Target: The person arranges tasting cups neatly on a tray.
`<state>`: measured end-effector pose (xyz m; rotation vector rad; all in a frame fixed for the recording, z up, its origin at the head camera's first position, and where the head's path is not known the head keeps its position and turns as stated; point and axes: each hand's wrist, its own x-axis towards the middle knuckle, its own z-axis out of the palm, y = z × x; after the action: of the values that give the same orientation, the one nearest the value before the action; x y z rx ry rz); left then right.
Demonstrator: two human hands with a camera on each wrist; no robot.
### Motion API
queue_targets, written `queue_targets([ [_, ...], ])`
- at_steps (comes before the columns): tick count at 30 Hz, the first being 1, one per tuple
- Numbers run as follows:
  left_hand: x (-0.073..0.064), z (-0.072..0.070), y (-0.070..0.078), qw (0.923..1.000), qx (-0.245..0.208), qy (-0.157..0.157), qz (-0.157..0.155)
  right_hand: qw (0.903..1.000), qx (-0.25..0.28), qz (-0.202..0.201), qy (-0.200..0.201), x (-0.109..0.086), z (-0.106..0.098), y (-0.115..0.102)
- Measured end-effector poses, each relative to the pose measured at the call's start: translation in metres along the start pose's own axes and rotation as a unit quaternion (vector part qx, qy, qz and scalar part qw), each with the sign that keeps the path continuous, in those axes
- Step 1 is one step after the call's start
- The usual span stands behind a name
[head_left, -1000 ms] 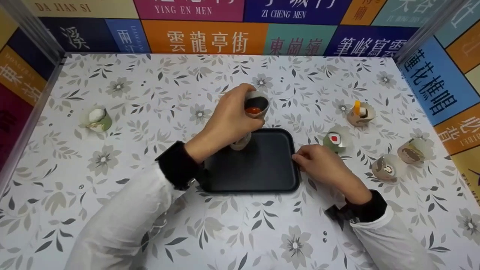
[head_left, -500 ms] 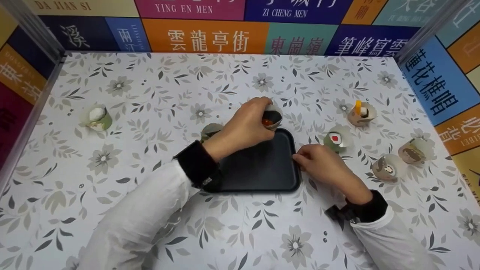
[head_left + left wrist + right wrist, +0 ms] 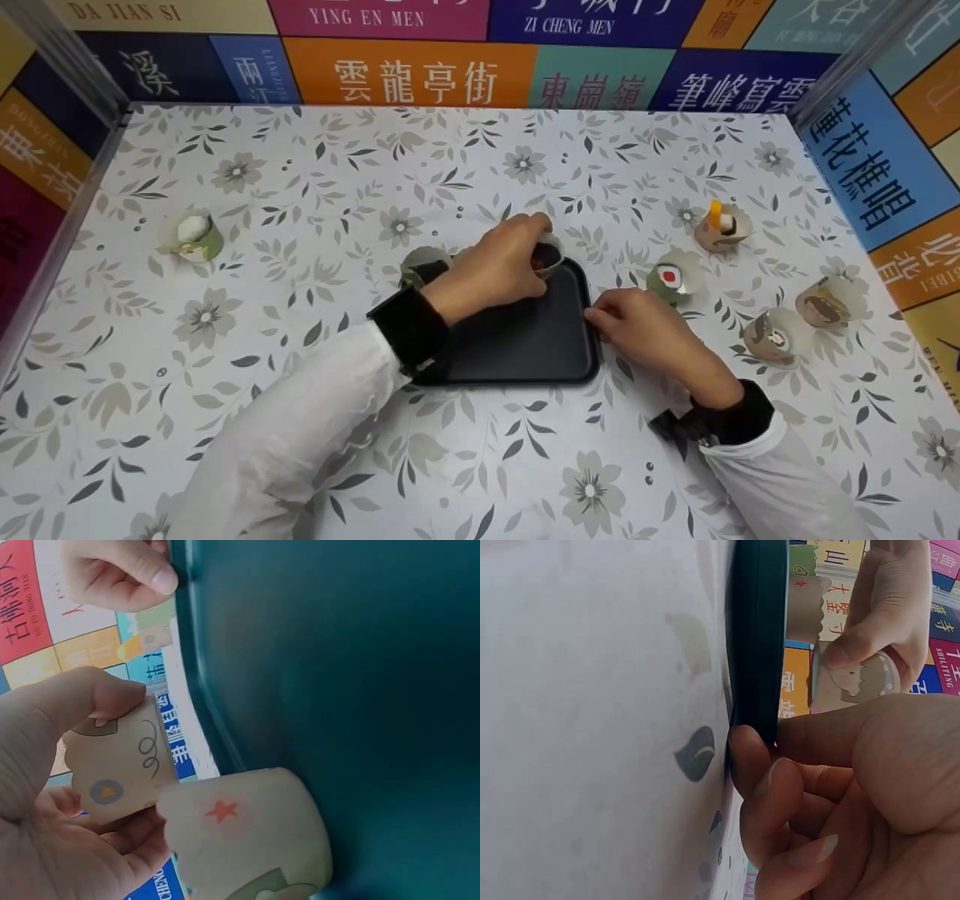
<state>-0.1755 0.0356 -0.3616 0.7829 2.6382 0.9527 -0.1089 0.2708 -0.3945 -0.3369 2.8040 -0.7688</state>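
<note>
My left hand (image 3: 499, 259) grips a small beige paper baking cup (image 3: 124, 757) with printed drawings. Its inside is dark, with something orange-red at the bottom. It hangs just above the back right part of the black tray (image 3: 525, 345); the right wrist view shows a small gap under it. A beige cup with a red star (image 3: 247, 832) stands on the tray beside it, mostly hidden by my hand in the head view. A green paper cup (image 3: 424, 264) is at the tray's back left corner. My right hand (image 3: 649, 326) pinches the tray's right rim between thumb and fingers.
Right of the tray are a green cup with a red-and-white piece (image 3: 667, 281), a brown cup with a yellow piece (image 3: 720, 229) and two more brown cups (image 3: 769, 337). A green cup with a white ball (image 3: 196, 236) stands far left. Printed panels (image 3: 412, 75) border the table.
My left hand has moved right, toward me and down with the cup, from behind the tray to low over its back right part. The green cup at back left came into view. My right hand stayed put.
</note>
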Motion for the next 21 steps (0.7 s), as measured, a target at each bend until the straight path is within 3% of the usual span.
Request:
queue_targets([
  [7, 0.001, 0.007, -0.003, 0.9993, 0.038, 0.001, 0.006, 1.0, -0.002, 0.004, -0.002, 0.0, -0.001, 0.0],
  [17, 0.003, 0.01, -0.004, 0.9956, 0.087, -0.024, -0.027, 1.0, 0.002, 0.0, 0.001, 0.001, 0.0, 0.001],
  [21, 0.002, 0.011, -0.006, 0.9943, 0.104, -0.023, -0.008, 1.0, 0.003, 0.001, 0.0, 0.001, 0.0, 0.001],
])
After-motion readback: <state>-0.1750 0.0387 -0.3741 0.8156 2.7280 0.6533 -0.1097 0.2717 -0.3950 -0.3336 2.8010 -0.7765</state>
